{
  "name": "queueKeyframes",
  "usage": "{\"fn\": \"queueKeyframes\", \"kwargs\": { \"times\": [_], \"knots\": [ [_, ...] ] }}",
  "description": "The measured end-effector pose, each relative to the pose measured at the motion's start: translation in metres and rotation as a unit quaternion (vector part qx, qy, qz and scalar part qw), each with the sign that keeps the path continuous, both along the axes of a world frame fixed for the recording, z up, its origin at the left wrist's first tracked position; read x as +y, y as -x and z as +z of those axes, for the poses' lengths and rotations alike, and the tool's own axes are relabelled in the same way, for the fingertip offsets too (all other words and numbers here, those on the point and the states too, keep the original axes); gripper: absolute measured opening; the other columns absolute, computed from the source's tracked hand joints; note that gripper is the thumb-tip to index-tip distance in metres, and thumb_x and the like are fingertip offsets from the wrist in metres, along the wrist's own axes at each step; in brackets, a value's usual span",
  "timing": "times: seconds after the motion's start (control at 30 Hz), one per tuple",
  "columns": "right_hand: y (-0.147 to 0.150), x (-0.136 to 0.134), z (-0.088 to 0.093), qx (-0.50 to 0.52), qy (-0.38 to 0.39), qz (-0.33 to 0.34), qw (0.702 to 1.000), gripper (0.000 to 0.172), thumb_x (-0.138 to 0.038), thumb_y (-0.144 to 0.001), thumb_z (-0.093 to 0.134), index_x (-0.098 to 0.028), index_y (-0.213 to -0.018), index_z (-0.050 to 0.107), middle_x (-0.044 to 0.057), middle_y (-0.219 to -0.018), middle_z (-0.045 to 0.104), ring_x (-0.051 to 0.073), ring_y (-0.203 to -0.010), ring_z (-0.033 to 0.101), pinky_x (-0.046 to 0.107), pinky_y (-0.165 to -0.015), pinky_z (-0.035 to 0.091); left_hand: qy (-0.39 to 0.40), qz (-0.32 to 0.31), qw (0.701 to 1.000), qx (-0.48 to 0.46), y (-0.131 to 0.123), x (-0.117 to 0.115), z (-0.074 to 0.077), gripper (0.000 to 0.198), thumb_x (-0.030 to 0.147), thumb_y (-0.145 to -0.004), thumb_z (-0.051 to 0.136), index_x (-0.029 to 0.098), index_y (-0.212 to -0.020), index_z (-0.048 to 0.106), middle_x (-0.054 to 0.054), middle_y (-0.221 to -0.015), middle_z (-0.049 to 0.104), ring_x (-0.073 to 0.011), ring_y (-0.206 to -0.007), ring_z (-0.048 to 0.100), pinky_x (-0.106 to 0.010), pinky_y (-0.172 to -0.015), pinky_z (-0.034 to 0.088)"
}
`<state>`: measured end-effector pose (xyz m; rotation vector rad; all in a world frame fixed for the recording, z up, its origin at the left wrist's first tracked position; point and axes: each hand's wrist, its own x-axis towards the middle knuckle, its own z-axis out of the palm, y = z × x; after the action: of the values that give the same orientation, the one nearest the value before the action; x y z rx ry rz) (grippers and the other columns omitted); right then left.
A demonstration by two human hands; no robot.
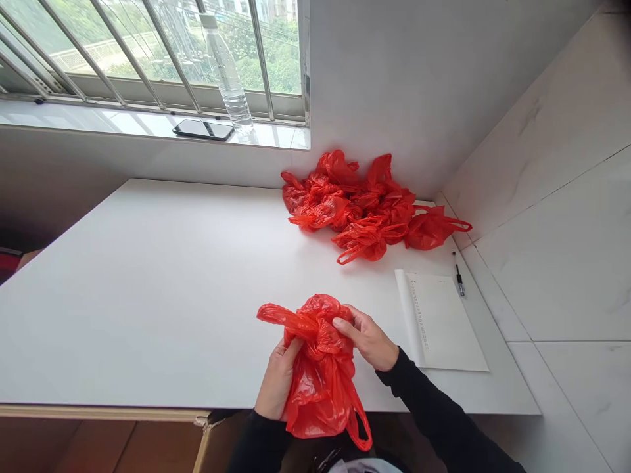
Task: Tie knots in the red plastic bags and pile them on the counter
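Note:
A crumpled red plastic bag (pixel 323 394) is held at the front edge of the white table, bunched around its middle. One handle loop sticks out to the left and another hangs down at the lower right. My left hand (pixel 279 378) grips the bag's left side, thumb on top and the other fingers hidden behind the plastic. On the upper right side, my right hand (pixel 367 336) pinches the bag with its thumb in front. Farther back lies a pile of similar bunched red plastic bags (pixel 350 203) against the wall.
The white table (pixel 162 282) meets a tiled wall on the right. An open notebook (pixel 448 322) and a pen (pixel 459 279) lie at the right. On the windowsill are a phone (pixel 204 129) and a water bottle (pixel 229 79). A cardboard box (pixel 162 447) stands below the front edge.

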<state>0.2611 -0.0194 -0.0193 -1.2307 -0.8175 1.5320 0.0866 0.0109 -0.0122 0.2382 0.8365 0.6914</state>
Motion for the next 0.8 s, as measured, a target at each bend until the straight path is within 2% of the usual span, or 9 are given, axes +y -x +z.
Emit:
{"fn": "queueKeyframes", "kwargs": {
  "times": [0.1,0.17,0.27,0.33,0.47,0.53,0.67,0.73,0.8],
  "knots": [
    [-0.004,-0.001,-0.005,0.02,0.005,0.028,0.999,0.042,-0.045,-0.082,0.071,-0.021,-0.115,0.061,0.007,-0.111,0.07,0.023,-0.106,0.066,0.041,-0.098,0.049,0.042,0.006,0.999,-0.015,0.003,0.001,0.0,0.021,0.03,-0.084,0.068,0.019,-0.101,0.067,-0.01,-0.102,0.074,-0.0334,-0.102,0.068,-0.041,-0.086,0.056],
    [-0.005,0.0,-0.008,0.013,0.005,0.026,1.0,0.043,-0.044,-0.08,0.074,-0.019,-0.114,0.063,0.007,-0.11,0.071,0.024,-0.106,0.066,0.042,-0.099,0.049,0.066,-0.007,0.998,-0.01,0.005,0.0,0.0,0.022,0.026,-0.081,0.07,0.018,-0.101,0.067,-0.011,-0.101,0.074,-0.0347,-0.099,0.069,-0.044,-0.086,0.056],
    [-0.005,0.002,-0.01,0.013,0.0,-0.015,1.0,0.04,-0.046,-0.082,0.072,-0.019,-0.11,0.063,0.007,-0.107,0.071,0.024,-0.104,0.067,0.042,-0.098,0.05,0.036,-0.018,0.999,0.013,0.007,-0.001,0.001,0.034,0.015,-0.072,0.075,0.018,-0.105,0.066,-0.01,-0.102,0.074,-0.035,-0.098,0.07,-0.046,-0.088,0.055],
    [-0.004,0.003,-0.008,0.022,-0.004,-0.025,0.999,0.041,-0.048,-0.085,0.068,-0.021,-0.115,0.061,0.007,-0.112,0.069,0.023,-0.106,0.066,0.041,-0.098,0.05,0.01,-0.009,1.0,0.024,0.007,-0.002,0.001,0.04,0.012,-0.069,0.076,0.018,-0.106,0.064,-0.009,-0.106,0.074,-0.0346,-0.1,0.069,-0.045,-0.09,0.054],
    [-0.001,-0.001,-0.003,0.066,0.023,0.042,0.997,0.054,-0.046,-0.085,0.068,-0.025,-0.131,0.049,0.007,-0.115,0.068,0.022,-0.106,0.067,0.042,-0.098,0.051,0.003,0.022,0.999,0.025,0.006,-0.002,0.001,0.046,0.012,-0.068,0.078,0.019,-0.111,0.063,-0.01,-0.111,0.073,-0.0351,-0.104,0.069,-0.045,-0.093,0.054],
    [0.001,-0.003,-0.004,0.079,0.024,0.05,0.995,0.054,-0.044,-0.083,0.072,-0.024,-0.128,0.05,0.007,-0.113,0.069,0.022,-0.104,0.068,0.042,-0.097,0.052,0.002,0.021,1.0,0.02,0.006,-0.002,0.001,0.05,0.009,-0.065,0.078,0.019,-0.111,0.064,-0.01,-0.112,0.073,-0.0358,-0.105,0.068,-0.045,-0.094,0.053],
    [0.003,-0.006,-0.005,0.065,0.013,0.014,0.998,0.048,-0.046,-0.084,0.07,-0.023,-0.123,0.053,0.007,-0.114,0.069,0.022,-0.105,0.068,0.041,-0.096,0.052,-0.027,0.006,0.999,0.031,0.007,-0.003,-0.002,0.049,0.007,-0.06,0.08,0.017,-0.105,0.065,-0.012,-0.111,0.073,-0.0377,-0.106,0.067,-0.047,-0.095,0.053],
    [0.003,-0.008,-0.004,0.068,0.017,0.045,0.996,0.05,-0.046,-0.084,0.069,-0.024,-0.125,0.051,0.007,-0.118,0.068,0.022,-0.106,0.067,0.041,-0.096,0.052,-0.038,0.011,0.998,0.043,0.007,-0.002,-0.004,0.045,0.01,-0.061,0.082,0.016,-0.102,0.064,-0.012,-0.108,0.073,-0.0378,-0.105,0.068,-0.047,-0.093,0.054],
    [0.003,-0.009,-0.004,0.075,0.027,0.086,0.993,0.051,-0.046,-0.084,0.07,-0.024,-0.126,0.05,0.008,-0.119,0.067,0.023,-0.104,0.068,0.041,-0.09,0.056,-0.037,0.018,0.998,0.051,0.009,-0.001,-0.005,0.043,0.013,-0.063,0.082,0.017,-0.1,0.063,-0.011,-0.106,0.073,-0.0367,-0.103,0.068,-0.045,-0.092,0.054]
  ]
}}
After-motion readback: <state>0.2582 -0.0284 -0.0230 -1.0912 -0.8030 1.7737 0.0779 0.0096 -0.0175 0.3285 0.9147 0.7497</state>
